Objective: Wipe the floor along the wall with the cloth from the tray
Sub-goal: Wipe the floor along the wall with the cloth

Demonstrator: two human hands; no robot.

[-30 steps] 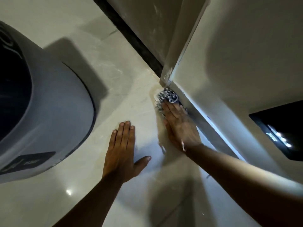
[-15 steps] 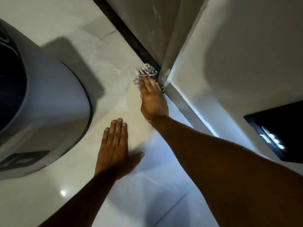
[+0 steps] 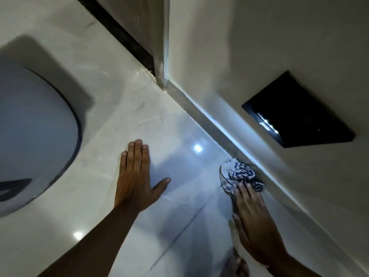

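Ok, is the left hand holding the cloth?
No, the left hand lies flat on the floor, while the cloth is pressed under the right hand beside the wall.

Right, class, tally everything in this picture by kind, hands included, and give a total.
Hands: 2 (left hand, right hand)
Striped cloth: 1
Grey rounded appliance: 1
Black wall panel: 1
Total: 5

The right hand (image 3: pixel 254 220) presses the striped cloth (image 3: pixel 238 175) flat on the floor (image 3: pixel 111 108) against the wall (image 3: pixel 249 56); the left hand (image 3: pixel 135 180) lies flat nearby.
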